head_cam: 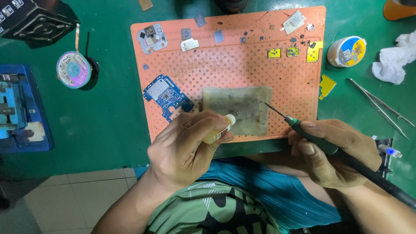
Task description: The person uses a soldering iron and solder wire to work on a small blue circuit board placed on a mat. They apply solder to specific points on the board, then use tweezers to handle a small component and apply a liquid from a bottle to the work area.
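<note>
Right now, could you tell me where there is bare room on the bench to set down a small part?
Bare green bench lies between the round solder-wick spool and the orange perforated mat. The mat's middle, above the grimy translucent pad, is free. Its top edge is crowded with chips and shields; the right side holds steel tweezers.

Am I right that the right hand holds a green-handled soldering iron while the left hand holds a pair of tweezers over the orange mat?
Not quite. In the head view the left hand holds a small yellowish bottle, not tweezers; the tweezers lie untouched on the green table to the right. The rest stands: the right hand holds the green-handled soldering iron at the orange mat.
</note>
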